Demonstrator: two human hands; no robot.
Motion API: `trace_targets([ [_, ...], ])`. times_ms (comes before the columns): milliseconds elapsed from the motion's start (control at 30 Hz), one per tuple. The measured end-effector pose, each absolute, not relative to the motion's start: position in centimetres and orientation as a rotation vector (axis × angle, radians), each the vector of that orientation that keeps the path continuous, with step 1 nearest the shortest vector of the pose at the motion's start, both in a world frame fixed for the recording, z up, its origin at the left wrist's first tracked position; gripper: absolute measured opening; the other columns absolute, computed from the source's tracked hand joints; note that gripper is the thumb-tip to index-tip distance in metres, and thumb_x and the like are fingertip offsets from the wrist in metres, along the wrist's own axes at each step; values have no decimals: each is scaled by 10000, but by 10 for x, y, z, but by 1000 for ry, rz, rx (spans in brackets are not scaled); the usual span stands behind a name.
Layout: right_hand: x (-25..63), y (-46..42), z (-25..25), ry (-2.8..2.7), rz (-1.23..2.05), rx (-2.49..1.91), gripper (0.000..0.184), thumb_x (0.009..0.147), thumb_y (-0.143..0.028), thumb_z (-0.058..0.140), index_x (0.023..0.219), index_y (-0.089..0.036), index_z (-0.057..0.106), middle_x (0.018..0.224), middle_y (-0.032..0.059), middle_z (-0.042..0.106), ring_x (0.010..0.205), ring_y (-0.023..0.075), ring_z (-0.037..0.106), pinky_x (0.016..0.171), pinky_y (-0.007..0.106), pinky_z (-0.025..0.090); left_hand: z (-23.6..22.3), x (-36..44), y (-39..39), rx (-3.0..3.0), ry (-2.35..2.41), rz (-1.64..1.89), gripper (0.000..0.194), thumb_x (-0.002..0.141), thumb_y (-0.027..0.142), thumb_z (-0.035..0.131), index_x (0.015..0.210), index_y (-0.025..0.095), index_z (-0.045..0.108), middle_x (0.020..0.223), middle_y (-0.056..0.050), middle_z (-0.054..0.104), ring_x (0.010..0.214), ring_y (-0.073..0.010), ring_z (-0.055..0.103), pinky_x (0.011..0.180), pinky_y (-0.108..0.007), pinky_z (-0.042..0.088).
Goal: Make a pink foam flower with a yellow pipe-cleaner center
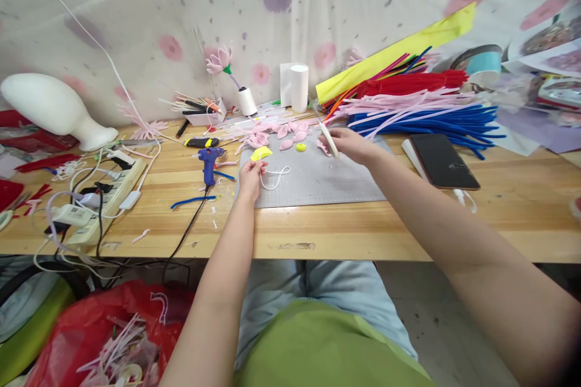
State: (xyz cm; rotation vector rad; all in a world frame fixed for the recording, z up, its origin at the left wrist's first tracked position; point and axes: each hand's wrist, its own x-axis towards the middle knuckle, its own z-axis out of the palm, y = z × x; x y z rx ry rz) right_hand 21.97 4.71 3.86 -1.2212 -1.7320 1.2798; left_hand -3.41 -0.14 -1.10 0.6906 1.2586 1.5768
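While left fingers (259,165) pinch white cord (275,186), right fingers (334,131) grip white tool (330,140) | red bag (75,323): scraps (113,351) (pinkish)

glue gun (209,166) left of the mat (313,184), power strip (117,195) farther left, petals (287,144) on the mat.

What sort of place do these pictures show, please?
Probably a small craft workspace: a blue glue gun lies on the wooden table, with bundled pipe cleaners and a finished-looking pink flower behind.
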Motion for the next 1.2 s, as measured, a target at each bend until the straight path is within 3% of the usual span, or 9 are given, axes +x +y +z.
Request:
trace_targets([
  [133, 189, 30, 33, -1739, 1845, -853, 481, 712, -600, 620, 832, -137, 564, 644, 2, 542, 533, 83, 505, 458, 192, 419, -12, -33, -2, 722, 1310, 1575, 192, 745, 71, 575, 581, 138, 502, 603, -2, 618, 494, -36, 460, 544, -183, 367],
  [267, 170, 23, 18, -1826, 2127, -743, 519, 708, -642, 595, 832, -138, 566, 627, 8, 562, 504, 96, 527, 408, 201, 423, -14, -30, -2, 782, 1363, 1602, 187, 760, 81, 560, 594, 144, 503, 624, 3, 625, 503, -41, 474, 556, -188, 375],
  [567, 161, 28, 8, -1708, 2215, -615, 547, 734, -667, 541, 756, -123, 585, 543, 21, 558, 456, 87, 498, 381, 189, 392, -17, -28, -2, 833, 1487, 1685, 189, 794, 96, 510, 619, 162, 481, 653, 7, 629, 531, -60, 485, 599, -210, 400],
  [1200, 160, 31, 8, -1655, 2290, -640, 500, 757, -640, 530, 728, -143, 576, 523, 18, 549, 441, 93, 482, 379, 202, 375, -32, -32, 1, 1127, 1521, 1648, 158, 788, 198, 563, 647, 186, 494, 668, 13, 610, 559, -80, 506, 583, -203, 392],
])
